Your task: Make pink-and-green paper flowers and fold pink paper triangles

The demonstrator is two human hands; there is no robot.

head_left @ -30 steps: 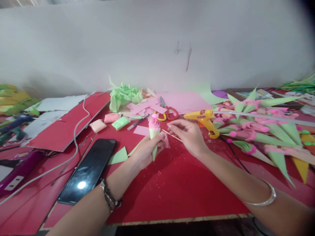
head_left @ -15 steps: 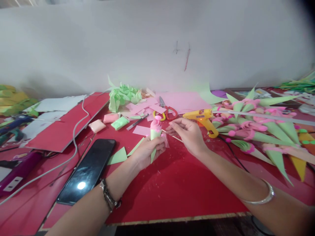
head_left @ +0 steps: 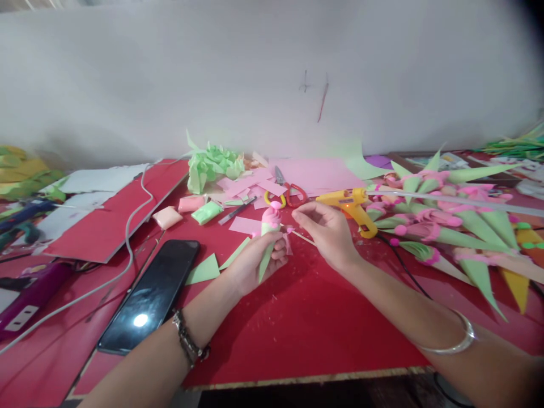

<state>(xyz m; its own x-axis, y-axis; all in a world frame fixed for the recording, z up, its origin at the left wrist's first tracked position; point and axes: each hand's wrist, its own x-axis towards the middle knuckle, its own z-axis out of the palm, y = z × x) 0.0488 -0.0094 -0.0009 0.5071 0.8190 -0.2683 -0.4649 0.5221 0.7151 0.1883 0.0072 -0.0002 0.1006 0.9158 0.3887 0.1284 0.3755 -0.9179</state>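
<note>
My left hand (head_left: pixel 257 260) is wrapped round a paper ice-cream cone (head_left: pixel 271 224). It has a light-green cone body, a pink swirl and a bright pink ball on top, and leans slightly to the right. Just to its right, my right hand (head_left: pixel 329 229) hovers with thumb and forefinger pinched together, apart from the cone; whatever is between the tips is too small to make out. A thin stick (head_left: pixel 304 237) and a scrap of clear pink wrapping lie on the table behind the left fingers.
A yellow glue gun (head_left: pixel 357 211) lies right of my right hand, beside a pile of finished paper cones (head_left: pixel 450 226). Scissors (head_left: pixel 293 194), pink paper strips, clay packets (head_left: pixel 207 212) and a pen stand behind. A phone (head_left: pixel 151 297) and a white cable are at left.
The paper cone in my left hand has tilted a little and its top has shifted slightly right and down. My right hand has barely moved, its fingers bent a bit more.
</note>
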